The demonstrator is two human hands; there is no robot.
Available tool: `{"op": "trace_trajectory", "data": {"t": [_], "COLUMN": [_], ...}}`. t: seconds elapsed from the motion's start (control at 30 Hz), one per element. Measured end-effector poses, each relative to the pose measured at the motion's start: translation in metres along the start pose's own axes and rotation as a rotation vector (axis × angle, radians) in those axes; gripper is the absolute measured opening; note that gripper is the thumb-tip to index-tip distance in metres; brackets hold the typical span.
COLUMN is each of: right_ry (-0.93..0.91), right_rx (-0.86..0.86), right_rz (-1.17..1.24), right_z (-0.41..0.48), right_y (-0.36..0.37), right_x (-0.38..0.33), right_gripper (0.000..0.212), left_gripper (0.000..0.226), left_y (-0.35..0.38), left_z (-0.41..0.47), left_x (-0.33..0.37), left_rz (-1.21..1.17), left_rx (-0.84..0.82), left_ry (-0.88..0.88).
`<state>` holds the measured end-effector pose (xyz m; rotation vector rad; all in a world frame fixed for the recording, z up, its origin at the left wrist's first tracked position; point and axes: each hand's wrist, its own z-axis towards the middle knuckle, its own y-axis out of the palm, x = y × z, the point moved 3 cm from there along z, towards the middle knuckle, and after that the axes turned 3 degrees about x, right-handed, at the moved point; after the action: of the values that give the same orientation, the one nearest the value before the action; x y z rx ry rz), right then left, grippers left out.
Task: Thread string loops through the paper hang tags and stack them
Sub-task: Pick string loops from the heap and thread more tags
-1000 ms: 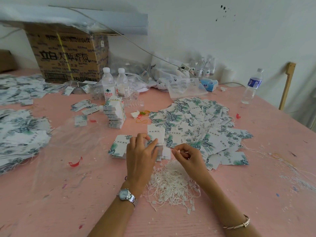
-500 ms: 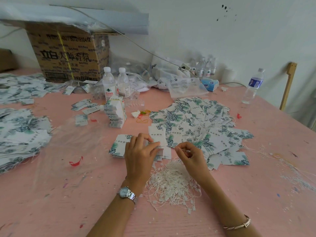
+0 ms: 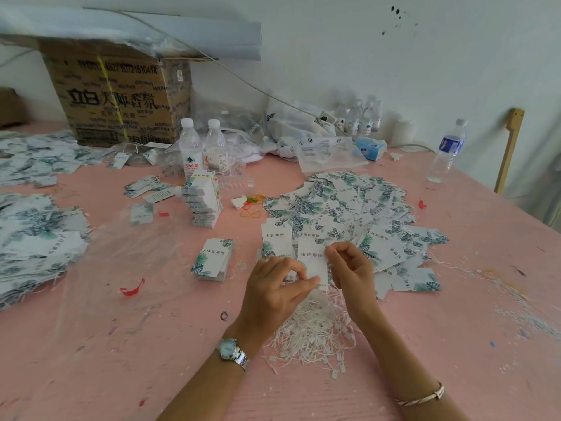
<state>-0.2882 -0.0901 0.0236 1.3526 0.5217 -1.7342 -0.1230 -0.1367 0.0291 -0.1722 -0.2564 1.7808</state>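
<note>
Right hand (image 3: 349, 268) has come up from the strings (image 3: 312, 332) to pinch the tag's (image 3: 312, 259) far corner; left hand (image 3: 276, 287) grips its near edge. Threading likely begins.

Left hand (image 3: 274, 288) and right hand (image 3: 353, 268) close together, fingers (image 3: 306, 283) pinched.

Far left on the pink table (image 3: 455, 344), a printed cardboard box (image 3: 121, 98) stood against the wall, two white-capped water bottles (image 3: 189, 147) before it. A blue-labelled bottle (image 3: 446, 150) stood far right beside a wooden post (image 3: 510, 147). A red scrap (image 3: 132, 288) lay near left.
</note>
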Motion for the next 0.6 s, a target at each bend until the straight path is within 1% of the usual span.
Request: {"op": "trace_trajectory", "data": {"t": [0.07,0.13,0.2,0.23,0.33,0.47,0.6], "right_ry": [-0.028,-0.032,-0.038,-0.041,-0.031,-0.024,-0.03], "right_rx": [0.04,0.068,0.075,0.064,-0.002,-0.07,-0.141], "right_rz": [-0.038,-0.037,-0.017,-0.005,-0.012,-0.044,-0.076], "right_z": [0.001,0.001,0.0,0.0,-0.002,-0.006,-0.009], "right_y": [-0.001,-0.002,-0.002,-0.002,0.0,0.006,0.011], "right_x": [0.0,0.001,0.0,0.0,-0.002,-0.004,-0.005], "right_gripper": [0.01,0.015,0.017,0.015,0.006,0.018,0.009], "left_gripper": [0.01,0.028,0.043,0.044,0.038,0.036,0.017], "left_y": [0.002,0.003,0.003,0.003,0.002,0.006,0.007], "left_z": [-0.002,-0.004,-0.005,-0.005,-0.005,-0.008,-0.013], "left_x": [-0.001,-0.003,-0.004,-0.005,-0.008,-0.01,-0.014], "left_rz": [0.002,0.01,0.003,-0.017,-0.117,-0.363,-0.543], "left_rx": [-0.033,-0.056,-0.034,-0.013,0.015,0.068,0.101], "left_ry": [-0.002,-0.046,-0.151,-0.221,-0.477,-0.868,-1.084]}}
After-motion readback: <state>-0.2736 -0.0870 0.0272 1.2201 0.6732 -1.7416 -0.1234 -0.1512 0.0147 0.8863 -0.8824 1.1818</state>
